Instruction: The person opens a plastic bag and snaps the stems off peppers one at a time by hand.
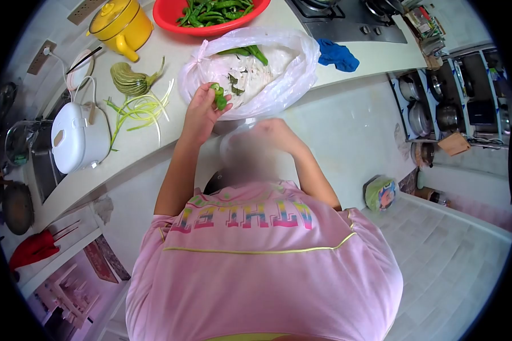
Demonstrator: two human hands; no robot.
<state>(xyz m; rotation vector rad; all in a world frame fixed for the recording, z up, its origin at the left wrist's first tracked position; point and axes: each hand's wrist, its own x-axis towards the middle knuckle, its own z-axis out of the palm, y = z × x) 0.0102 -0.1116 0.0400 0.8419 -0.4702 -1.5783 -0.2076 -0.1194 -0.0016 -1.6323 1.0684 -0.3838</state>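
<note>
My left hand [202, 113] is closed around a green pepper [219, 99], holding it over the near left part of a white plastic bag [298, 74]. The bag lies spread on the counter with a few long green peppers [256, 54] and some dark leafy scraps [236, 85] inside. My right hand [272, 129] hangs lower, just off the counter's front edge and below the bag. A blurred patch covers its fingers, so what they do is hidden. Behind the bag stands a red bowl [162, 20] full of green peppers [216, 12].
Left on the counter [173, 62] are a striped squash [129, 79], pale green stalks [139, 111], a white rice cooker [79, 136] and a yellow pot [119, 23]. To the right lie a blue cloth [337, 55] and a gas stove [352, 31]. Shelves [455, 102] hold pots.
</note>
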